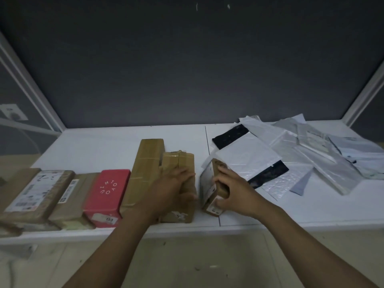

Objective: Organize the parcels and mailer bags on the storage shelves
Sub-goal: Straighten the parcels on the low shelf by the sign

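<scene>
Left hand [172,185]: we have it flat on the taped brown cardboard parcel [182,161], fingers straight, no grip.
Right hand [232,189]: we clamp the small brown label-faced box [207,181], fingers curled round it; box tilted, just at 3 o'clock of the parcel.
Row at 9 o'clock: long brown taped carton [146,163], red rectangular box [108,190], two flat brown labelled parcels [37,192].
Mailers: white and grey plastic mailer bags [291,146], overlapping, 2 o'clock of our right hand.
Base: white shelf board [93,148].
</scene>
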### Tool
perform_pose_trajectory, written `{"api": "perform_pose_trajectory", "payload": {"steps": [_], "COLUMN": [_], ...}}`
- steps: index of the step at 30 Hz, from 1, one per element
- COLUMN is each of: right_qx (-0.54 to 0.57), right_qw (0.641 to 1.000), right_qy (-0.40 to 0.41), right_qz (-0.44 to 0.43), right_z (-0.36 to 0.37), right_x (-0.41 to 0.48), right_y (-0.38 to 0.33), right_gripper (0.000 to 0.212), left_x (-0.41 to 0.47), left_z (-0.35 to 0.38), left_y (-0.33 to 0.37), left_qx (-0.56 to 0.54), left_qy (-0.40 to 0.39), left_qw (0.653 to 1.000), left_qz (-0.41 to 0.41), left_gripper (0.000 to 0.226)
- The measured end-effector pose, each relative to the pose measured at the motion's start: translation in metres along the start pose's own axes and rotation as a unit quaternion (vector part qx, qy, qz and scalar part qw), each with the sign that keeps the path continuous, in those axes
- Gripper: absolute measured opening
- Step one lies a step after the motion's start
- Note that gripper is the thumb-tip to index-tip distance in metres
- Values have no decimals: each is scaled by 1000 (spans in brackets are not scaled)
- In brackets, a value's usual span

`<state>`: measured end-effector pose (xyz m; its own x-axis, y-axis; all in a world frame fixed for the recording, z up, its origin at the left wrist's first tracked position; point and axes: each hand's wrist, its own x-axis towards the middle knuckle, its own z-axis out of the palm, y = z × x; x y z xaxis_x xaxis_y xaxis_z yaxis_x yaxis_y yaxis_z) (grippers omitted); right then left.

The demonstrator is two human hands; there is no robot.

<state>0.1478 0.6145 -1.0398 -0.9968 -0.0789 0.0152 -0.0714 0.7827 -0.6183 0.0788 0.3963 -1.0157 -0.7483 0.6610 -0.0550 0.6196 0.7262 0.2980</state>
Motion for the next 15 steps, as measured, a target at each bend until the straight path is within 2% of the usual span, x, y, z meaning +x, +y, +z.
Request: {"api": "perform_pose_trajectory", "payload": {"steps": [2,7,9,12,15], "right_qx": [-39,0,43,75,84], "right_qw": [999,998,999,996,994], "right_qy": [-26,-42,-32,-48,-70], "right_qz": [-27,-36,0,29,20], "right_z": [12,26,26,24,26], "right_x": [1,8,8,4,4], "right_y": [3,4,8,15,14], "right_gripper": [55,81,80,80,84], "left_x": [0,0,-1,-1,-2], "left_z": [4,3,3,7,11], "left_y": [-10,-23,-30,-42,-51], "left_qx": [44,9,3,57,27], "left_qy": [-23,-6,-11,-8,-29], "left_qw": [999,1000,1000,997,995], "left_qz": [-8,-6,-23,-47,-87], "left_gripper": [65,67,78,113,119]}}
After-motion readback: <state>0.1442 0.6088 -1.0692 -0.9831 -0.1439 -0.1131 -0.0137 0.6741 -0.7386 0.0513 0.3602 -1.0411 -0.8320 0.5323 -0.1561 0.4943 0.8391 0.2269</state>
